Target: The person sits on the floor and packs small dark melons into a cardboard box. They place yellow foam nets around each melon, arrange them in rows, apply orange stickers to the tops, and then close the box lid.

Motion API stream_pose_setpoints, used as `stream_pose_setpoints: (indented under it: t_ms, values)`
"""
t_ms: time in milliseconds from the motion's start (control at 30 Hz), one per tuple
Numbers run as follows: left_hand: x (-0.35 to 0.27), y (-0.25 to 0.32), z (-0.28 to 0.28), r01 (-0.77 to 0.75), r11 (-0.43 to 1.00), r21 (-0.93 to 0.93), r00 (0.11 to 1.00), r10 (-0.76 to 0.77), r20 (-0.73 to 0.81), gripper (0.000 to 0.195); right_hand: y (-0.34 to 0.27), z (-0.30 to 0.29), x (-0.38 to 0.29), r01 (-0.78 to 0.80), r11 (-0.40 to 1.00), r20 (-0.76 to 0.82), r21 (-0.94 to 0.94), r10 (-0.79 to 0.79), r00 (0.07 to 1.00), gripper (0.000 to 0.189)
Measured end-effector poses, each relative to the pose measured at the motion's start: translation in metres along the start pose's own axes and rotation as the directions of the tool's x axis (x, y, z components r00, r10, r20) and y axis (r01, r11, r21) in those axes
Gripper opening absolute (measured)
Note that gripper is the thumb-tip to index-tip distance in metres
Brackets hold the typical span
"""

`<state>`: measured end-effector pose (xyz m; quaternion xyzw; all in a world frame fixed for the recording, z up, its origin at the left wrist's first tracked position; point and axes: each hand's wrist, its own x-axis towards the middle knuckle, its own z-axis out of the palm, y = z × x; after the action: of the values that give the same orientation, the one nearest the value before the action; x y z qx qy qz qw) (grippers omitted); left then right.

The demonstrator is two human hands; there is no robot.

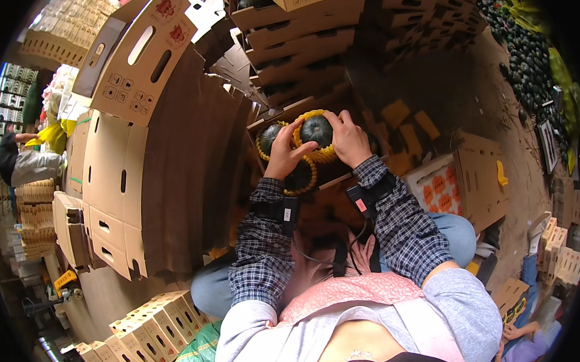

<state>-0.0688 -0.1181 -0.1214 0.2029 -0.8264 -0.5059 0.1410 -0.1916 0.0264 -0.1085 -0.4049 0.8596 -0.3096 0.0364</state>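
A dark green kabocha squash (316,131) in a yellow foam net sleeve (324,154) is between my two hands. My left hand (286,151) grips its left side, the thumb lying across the lower front. From the right, my right hand (349,139) curls its fingers over the upper side. Under and around it is an open cardboard box (300,105). Another netted squash (269,139) sits at the box's left, partly behind my left hand. Below it, a third netted squash (298,175) is partly covered by my left wrist. The shaded right part of the box is hard to make out.
Stacked cardboard cartons (307,37) rise beyond the box, and more cartons (112,175) stand at left. To the right are a printed carton (479,181) and yellow pieces (410,138) on the floor. A large squash pile (529,55) lies farther right. Other people (529,338) are at the edges.
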Motion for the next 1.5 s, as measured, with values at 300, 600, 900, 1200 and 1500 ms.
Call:
stream_pose_setpoints:
  t_ms: [300, 600, 900, 1200, 1500]
  values:
    - [0.000, 0.004, 0.003, -0.011, 0.925, -0.379, 0.998, 0.034, 0.053, 0.088, 0.009, -0.001, -0.001, 0.039, 0.958, -0.012, 0.286, -0.037, 0.999, 0.056]
    - [0.029, 0.029, 0.042, -0.156, 0.898, 0.411, 0.984, 0.177, -0.012, 0.066, 0.046, -0.044, 0.048, 0.214, 0.940, -0.049, 0.265, -0.208, 0.977, 0.090]
    - [0.019, -0.011, 0.051, -0.219, 0.774, 0.594, 0.975, 0.194, 0.108, 0.082, 0.052, -0.005, 0.072, 0.335, 0.795, 0.517, -0.506, -0.031, 0.855, 0.091]
    - [0.023, 0.002, 0.059, -0.075, 0.765, 0.640, 0.997, 0.066, 0.039, 0.096, 0.064, -0.033, 0.013, 0.177, 0.933, 0.237, -0.314, -0.104, 0.966, 0.085]
    - [-0.105, 0.024, 0.084, -0.439, 0.879, 0.189, 0.828, 0.314, 0.464, 0.022, 0.024, -0.032, -0.012, 0.134, 0.820, 0.306, -0.557, 0.052, 0.951, 0.090]
